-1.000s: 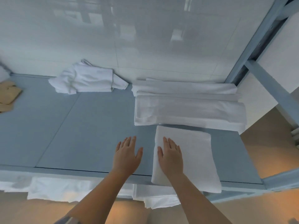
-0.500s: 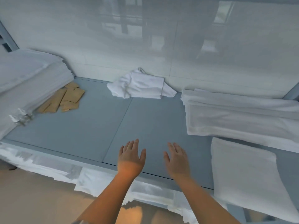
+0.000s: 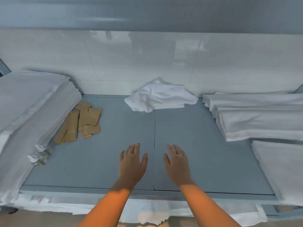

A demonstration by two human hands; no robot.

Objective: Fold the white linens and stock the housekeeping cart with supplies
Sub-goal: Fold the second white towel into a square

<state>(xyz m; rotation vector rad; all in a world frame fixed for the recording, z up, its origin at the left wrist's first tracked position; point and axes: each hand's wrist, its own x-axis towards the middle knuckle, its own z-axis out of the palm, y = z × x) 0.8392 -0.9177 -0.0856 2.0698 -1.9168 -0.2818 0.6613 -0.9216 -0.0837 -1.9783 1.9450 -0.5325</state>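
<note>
Fingers on your left hand are straight and slightly spread, holding nothing. Same for your right hand: fingers extended, relaxed, nothing in them. Both palms face down over the grey-blue surface, one on each side of the seam that runs front to back through the panels. Can't tell if the palms touch the surface or sit just above it.

Straight ahead, against the white tiled wall, lies a crumpled white linen, unfolded, well apart from both hands.

To your right: a stack of folded white linens, long edges running left-right, back edge near the wall. In front of it, toward you, a single folded white towel lies flat, reaching the front edge of the surface; its right part is cut off by the frame.

To your left: a tall pile of folded white sheets, leaning out over the front-left corner. Tucked against its right side is a loose heap of flat brown paper packets, overlapping each other. At the pile's lower edge sit some small clear-wrapped items; too blurred to identify.

More white fabric shows below the front rim of the surface.
</note>
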